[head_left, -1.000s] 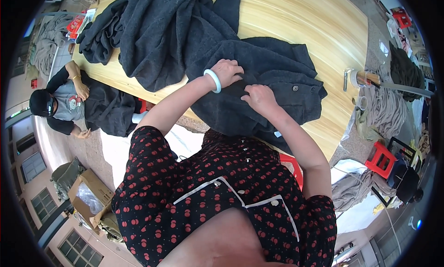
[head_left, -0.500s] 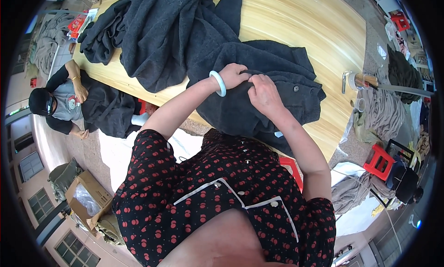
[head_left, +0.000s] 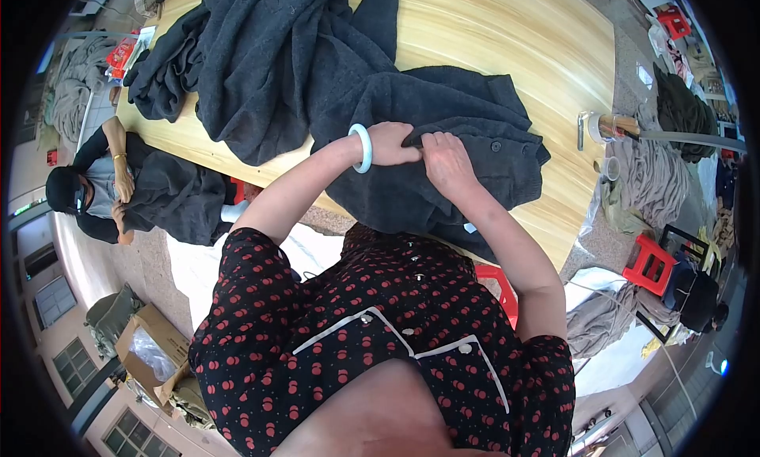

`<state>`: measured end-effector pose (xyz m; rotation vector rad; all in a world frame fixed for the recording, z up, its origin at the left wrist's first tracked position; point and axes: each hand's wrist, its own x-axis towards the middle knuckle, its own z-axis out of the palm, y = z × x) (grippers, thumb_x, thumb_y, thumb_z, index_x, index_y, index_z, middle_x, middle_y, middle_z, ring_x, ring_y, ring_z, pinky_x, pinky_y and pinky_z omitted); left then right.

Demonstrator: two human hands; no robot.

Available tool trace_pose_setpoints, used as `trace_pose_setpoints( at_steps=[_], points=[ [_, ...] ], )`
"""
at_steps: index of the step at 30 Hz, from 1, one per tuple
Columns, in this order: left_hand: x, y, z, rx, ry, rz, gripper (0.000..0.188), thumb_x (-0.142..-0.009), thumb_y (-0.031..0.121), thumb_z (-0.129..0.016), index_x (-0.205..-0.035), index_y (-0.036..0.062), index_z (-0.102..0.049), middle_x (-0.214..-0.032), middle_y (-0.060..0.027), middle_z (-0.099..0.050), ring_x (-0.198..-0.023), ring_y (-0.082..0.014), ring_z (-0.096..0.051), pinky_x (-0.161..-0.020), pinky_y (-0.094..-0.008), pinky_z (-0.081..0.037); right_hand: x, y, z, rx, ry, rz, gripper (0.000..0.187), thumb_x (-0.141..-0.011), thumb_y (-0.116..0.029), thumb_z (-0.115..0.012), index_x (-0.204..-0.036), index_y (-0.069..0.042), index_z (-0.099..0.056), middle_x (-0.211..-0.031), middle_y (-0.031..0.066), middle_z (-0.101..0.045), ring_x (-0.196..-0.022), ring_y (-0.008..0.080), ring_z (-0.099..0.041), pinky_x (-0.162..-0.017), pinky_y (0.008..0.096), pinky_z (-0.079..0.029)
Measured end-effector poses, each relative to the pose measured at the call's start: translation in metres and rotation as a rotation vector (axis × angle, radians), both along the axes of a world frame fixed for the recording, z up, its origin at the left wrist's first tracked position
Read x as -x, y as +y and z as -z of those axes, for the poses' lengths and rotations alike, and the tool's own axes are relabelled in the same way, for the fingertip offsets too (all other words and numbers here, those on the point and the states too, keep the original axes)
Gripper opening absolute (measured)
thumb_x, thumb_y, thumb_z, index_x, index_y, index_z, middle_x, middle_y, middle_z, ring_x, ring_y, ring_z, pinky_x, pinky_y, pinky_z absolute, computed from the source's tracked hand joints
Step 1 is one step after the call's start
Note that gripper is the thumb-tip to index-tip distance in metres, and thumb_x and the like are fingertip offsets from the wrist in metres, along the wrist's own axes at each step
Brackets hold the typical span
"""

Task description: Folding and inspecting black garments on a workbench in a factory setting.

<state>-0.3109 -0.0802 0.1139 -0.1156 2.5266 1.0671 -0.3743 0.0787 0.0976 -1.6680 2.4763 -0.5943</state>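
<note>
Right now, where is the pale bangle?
In the head view, the pale bangle sits on the left wrist, just left of the left hand, over the dark jacket on the wooden table.

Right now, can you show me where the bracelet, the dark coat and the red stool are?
pale bracelet (head_left: 360,147), head view, on the band around the left wrist.
dark coat (head_left: 475,160), head view, on the front panel by its buttons.
red stool (head_left: 647,264), head view, on its seat.

Open worktop at one to two o'clock; cloth blocks the rest

Bare worktop (head_left: 522,45) lies clear past the coat (head_left: 443,148). A heap (head_left: 261,53) of dark cloth fills ten to twelve o'clock. A metal tool (head_left: 606,127) stands at the three o'clock edge.
</note>
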Motion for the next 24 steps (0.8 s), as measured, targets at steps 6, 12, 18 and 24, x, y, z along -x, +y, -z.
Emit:
trace_pose_setpoints(
  at_steps=[6,12,18,24],
  points=[
    [-0.003,-0.014,0.020,-0.393,-0.055,-0.216,0.029,-0.077,0.026,-0.051,-0.083,-0.0024,-0.057,-0.088,-0.0200,-0.058,-0.081,-0.0342,-0.055,-0.073,-0.0360,-0.042,-0.001,-0.004,-0.001,0.016,-0.027,-0.039,0.010,-0.075,-0.009,-0.053,-0.079,-0.002,-0.048,-0.074,0.0134,-0.051,-0.074,0.0280,-0.051,-0.069,0.0363,-0.041],
    [-0.005,-0.011,0.026,-0.345,-0.106,-0.350,0.024,-0.075,0.021,-0.053,-0.080,-0.0020,-0.059,-0.081,-0.0191,-0.059,-0.081,-0.0327,-0.055,-0.074,-0.0347,-0.041,-0.001,-0.006,0.001,-0.022,-0.105,-0.033,0.018,-0.075,-0.011,-0.054,-0.089,0.001,-0.051,-0.079,0.0148,-0.054,-0.079,0.0294,-0.052,-0.073,0.0368,-0.041],
    [-0.004,-0.005,0.038,-0.074,-0.024,-0.245,0.027,-0.076,0.020,-0.048,-0.084,-0.0027,-0.059,-0.086,-0.0222,-0.058,-0.086,-0.0363,-0.053,-0.078,-0.0387,-0.041,-0.004,-0.007,0.010,-0.013,-0.045,-0.060,0.020,-0.074,-0.009,-0.054,-0.091,0.001,-0.052,-0.078,0.0153,-0.053,-0.078,0.0295,-0.052,-0.073,0.0366,-0.041],
    [-0.013,-0.001,0.018,-0.061,-0.068,-0.094,0.031,-0.075,0.023,-0.049,-0.081,-0.0074,-0.053,-0.088,-0.0257,-0.055,-0.089,-0.0378,-0.051,-0.079,-0.0395,-0.041,0.000,-0.005,0.010,-0.026,-0.033,-0.100,0.019,-0.075,-0.008,-0.052,-0.091,0.001,-0.052,-0.078,0.0150,-0.053,-0.077,0.0292,-0.052,-0.072,0.0362,-0.041]
  ],
)
